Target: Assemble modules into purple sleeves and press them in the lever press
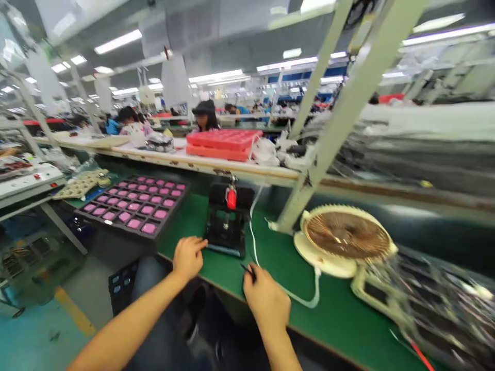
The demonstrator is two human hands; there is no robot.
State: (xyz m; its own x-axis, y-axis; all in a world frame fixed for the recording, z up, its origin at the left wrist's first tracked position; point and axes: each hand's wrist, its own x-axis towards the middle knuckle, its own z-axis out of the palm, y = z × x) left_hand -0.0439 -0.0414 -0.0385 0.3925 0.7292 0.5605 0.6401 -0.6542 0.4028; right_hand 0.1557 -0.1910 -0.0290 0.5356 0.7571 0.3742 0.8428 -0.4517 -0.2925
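Black jig [226, 221] is flanked by the empty, curled left hand [188, 259]; a dark tool [248, 271] is pinched by the right hand [266, 299]; pink pads [133, 206] fill a black tray [115, 225].

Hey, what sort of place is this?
Probably an electronics assembly factory: a long green-topped workbench, a black tray of pink-padded pockets, and workers seated along rows of benches under strip lights.

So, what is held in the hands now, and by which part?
The right hand pinches a thin black item by one end; the left hand holds nothing.
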